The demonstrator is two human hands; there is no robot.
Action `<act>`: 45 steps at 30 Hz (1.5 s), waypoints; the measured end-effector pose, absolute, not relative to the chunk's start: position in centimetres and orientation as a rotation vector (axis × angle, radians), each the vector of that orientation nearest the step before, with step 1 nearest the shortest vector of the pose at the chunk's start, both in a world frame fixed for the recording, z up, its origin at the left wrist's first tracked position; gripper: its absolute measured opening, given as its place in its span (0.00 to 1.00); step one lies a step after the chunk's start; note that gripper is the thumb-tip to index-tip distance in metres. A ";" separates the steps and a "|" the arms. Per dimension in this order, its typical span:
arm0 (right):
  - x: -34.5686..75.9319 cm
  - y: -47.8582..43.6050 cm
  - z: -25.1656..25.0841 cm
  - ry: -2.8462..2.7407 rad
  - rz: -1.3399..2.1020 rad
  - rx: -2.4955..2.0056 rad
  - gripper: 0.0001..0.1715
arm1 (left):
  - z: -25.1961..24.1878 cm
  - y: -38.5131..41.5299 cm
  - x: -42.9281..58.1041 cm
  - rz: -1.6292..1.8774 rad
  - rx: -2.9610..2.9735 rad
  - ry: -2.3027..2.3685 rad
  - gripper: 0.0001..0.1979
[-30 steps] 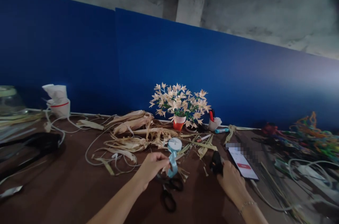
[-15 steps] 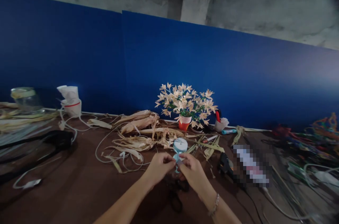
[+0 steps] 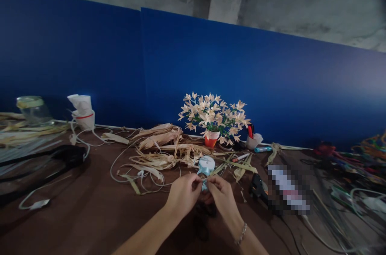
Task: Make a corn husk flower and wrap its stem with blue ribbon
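Note:
My left hand (image 3: pixel 187 192) and my right hand (image 3: pixel 221 192) meet in front of me with fingertips pinched close together. Between them shows a light-blue ribbon (image 3: pixel 204 185), pinched from both sides; its ends are partly hidden by the fingers. Just beyond the fingertips lies a white-faced, light-blue ribbon roll (image 3: pixel 206 164). Farther back stands a red and white cup (image 3: pixel 211 138) with pale star-shaped flowers (image 3: pixel 208 116) on green stems. Dark loops of something (image 3: pixel 202 216) lie below my hands, too dim to name.
Dried husks (image 3: pixel 159 142) spread left of the roll. On the right are a glue gun (image 3: pixel 257 187), a blurred-out patch, cords and a colourful tangle (image 3: pixel 358 162). A jar (image 3: pixel 34 110), a white cup (image 3: pixel 84 120) and a black strap (image 3: pixel 68 156) are left. A blue partition (image 3: pixel 150 66) stands behind.
My fingertips have drawn nearer each other around the ribbon, and my right hand's fingers have turned inward. The whole view has shifted slightly with my head.

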State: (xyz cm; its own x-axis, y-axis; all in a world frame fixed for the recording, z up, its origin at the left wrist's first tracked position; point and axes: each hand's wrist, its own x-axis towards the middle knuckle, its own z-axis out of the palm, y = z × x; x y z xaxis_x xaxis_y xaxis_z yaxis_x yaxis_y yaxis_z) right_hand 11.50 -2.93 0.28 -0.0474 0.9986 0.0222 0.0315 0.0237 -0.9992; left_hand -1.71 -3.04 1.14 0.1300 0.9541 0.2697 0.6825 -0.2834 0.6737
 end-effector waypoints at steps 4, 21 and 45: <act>11.5 -2.9 0.3 -1.244 1.223 -1.209 0.20 | 1.0 -3.3 -1.6 0.932 2.143 1.565 0.09; 11.9 -2.6 -0.2 -1.315 1.149 -1.219 0.18 | 1.0 -3.2 -1.5 0.921 2.107 1.546 0.11; 12.6 -2.4 -0.1 -1.425 1.247 -1.122 0.14 | 0.9 -2.1 -1.7 1.025 1.576 1.202 0.11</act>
